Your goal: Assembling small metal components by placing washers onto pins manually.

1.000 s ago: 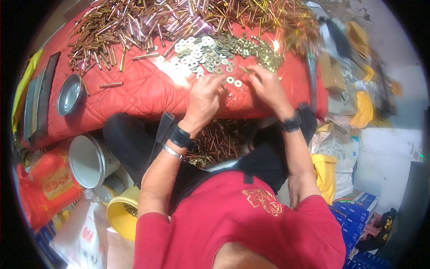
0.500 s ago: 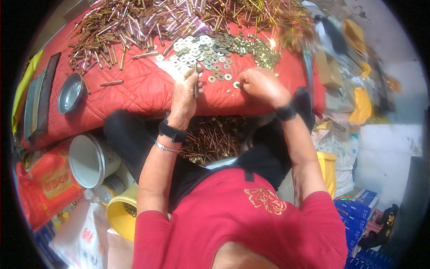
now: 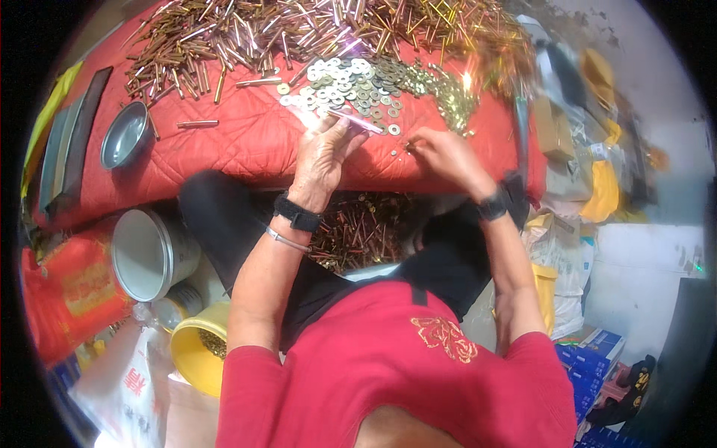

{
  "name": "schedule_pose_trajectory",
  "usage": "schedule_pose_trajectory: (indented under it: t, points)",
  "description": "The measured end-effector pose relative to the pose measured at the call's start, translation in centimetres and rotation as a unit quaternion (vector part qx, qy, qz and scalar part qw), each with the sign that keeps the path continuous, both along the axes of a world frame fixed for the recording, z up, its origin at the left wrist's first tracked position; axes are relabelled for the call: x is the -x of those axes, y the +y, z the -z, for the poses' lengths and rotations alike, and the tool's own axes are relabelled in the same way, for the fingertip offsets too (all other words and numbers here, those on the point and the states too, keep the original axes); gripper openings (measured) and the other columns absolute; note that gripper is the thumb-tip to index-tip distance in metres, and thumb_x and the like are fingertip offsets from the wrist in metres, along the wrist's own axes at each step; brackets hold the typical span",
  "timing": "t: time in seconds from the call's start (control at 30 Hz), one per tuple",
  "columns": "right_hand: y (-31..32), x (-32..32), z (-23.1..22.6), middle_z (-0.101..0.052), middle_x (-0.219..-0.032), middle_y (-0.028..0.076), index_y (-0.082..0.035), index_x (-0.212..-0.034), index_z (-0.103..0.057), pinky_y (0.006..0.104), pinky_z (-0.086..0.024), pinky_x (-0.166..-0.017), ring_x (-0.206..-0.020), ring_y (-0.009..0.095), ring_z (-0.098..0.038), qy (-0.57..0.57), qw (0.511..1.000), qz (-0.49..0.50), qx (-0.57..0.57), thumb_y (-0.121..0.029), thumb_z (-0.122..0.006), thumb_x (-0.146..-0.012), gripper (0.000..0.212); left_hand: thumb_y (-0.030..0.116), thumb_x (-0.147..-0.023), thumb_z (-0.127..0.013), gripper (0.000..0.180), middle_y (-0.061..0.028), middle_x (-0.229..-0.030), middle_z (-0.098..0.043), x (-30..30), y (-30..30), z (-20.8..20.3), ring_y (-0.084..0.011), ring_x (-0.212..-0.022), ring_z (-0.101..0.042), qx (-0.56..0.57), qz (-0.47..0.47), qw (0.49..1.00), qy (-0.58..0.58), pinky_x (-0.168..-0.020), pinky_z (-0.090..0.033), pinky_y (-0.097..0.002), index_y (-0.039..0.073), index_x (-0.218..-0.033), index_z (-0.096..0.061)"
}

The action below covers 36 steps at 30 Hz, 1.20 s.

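Note:
My left hand [image 3: 323,153] pinches a slim, shiny metal bolt [image 3: 357,121] between thumb and fingers, with the bolt lying nearly level and pointing right. To its right, my right hand [image 3: 444,155] has its thumb and fingertips closed together just above the red quilted cover. Something small and dark seems to be at those fingertips, too small to name. Beyond both hands spreads a heap of flat round washers [image 3: 340,81], silver on the left and duller on the right. Small brass-coloured nuts [image 3: 455,104] lie to the right of them.
A large pile of copper-coloured bolts [image 3: 299,30] covers the far side of the red quilted cover [image 3: 246,149]. A metal bowl [image 3: 124,136] sits at left. More bolts [image 3: 355,235] fill a container between my legs. Buckets, including a yellow one [image 3: 196,336], stand at lower left.
The bolt in my left hand has turned from upright to nearly level. My right hand has opened out from a tighter curl, and the washer at its fingertips no longer shows there.

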State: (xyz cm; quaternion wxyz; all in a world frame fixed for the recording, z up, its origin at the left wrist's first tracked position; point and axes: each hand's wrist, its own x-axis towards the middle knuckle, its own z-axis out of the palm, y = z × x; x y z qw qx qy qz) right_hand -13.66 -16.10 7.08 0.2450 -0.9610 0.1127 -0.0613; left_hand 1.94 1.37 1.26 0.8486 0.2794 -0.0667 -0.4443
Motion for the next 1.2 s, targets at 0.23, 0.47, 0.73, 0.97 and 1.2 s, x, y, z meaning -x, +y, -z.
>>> schedule_pose_trajectory:
  t: [0.23,0.47,0.73,0.97,1.2]
  points:
    - [4.4,-0.9,-1.6,-0.064,-0.079,0.003,-0.008,-0.108,-0.065,0.0242,-0.045,-0.061,-0.068,0.007,-0.055,-0.127,0.96,0.102,-0.229,-0.009,-0.058,-0.089,0.02,0.01,-0.089,-0.062,0.018,-0.0048,-0.098,-0.064,0.2,-0.2,-0.1,-0.0197,-0.097,-0.062,-0.003,-0.027,1.0,-0.011,-0.088,-0.053,-0.0364,0.004,-0.105,-0.059]
    - [3.6,-1.2,-2.9,-0.067,-0.086,0.001,-0.008,-0.112,-0.066,0.0214,-0.045,-0.063,-0.072,0.003,-0.055,-0.167,0.945,0.107,-0.262,-0.004,-0.057,-0.089,0.025,0.019,-0.09,-0.061,0.028,0.0056,-0.074,-0.051,-0.4,0.0,-1.4,-0.0042,-0.061,-0.046,-0.077,0.032,0.995,-0.049,-0.058,-0.045,-0.022,0.002,-0.112,-0.06]
    - [3.3,-1.8,-3.5,-0.069,-0.098,0.006,-0.005,-0.111,-0.066,0.0238,-0.049,-0.075,-0.083,0.008,-0.062,-0.137,0.96,0.063,-0.236,-0.004,-0.058,-0.088,0.024,0.013,-0.086,-0.063,0.022,0.0084,-0.067,-0.045,0.4,0.5,-3.1,-0.0016,-0.051,-0.032,-0.099,0.107,0.982,-0.12,-0.046,-0.024,-0.0179,0.0,-0.103,-0.066]
    - [0.7,0.1,-4.1,-0.063,-0.086,-0.003,-0.005,-0.109,-0.066,0.0201,-0.045,-0.069,-0.077,0.004,-0.055,-0.003,0.967,-0.133,-0.217,-0.01,-0.058,-0.09,0.021,0.013,-0.085,-0.063,0.023,0.0054,-0.068,-0.053,-0.8,1.2,-5.8,-0.0031,-0.054,-0.044,-0.206,0.309,0.866,-0.333,-0.049,-0.032,-0.0165,0.001,-0.105,-0.066]
    - [2.9,-1.5,-0.6,-0.06,-0.085,0.0,-0.004,-0.102,-0.065,0.0223,-0.046,-0.071,-0.08,0.006,-0.055,-0.12,0.913,0.047,-0.387,-0.009,-0.06,-0.089,0.015,0.009,-0.086,-0.066,0.019,-0.0023,-0.082,-0.062,0.5,-0.6,-2.7,-0.007,-0.071,-0.058,-0.081,0.017,0.996,-0.024,-0.07,-0.053,-0.0244,-0.003,-0.1,-0.062]
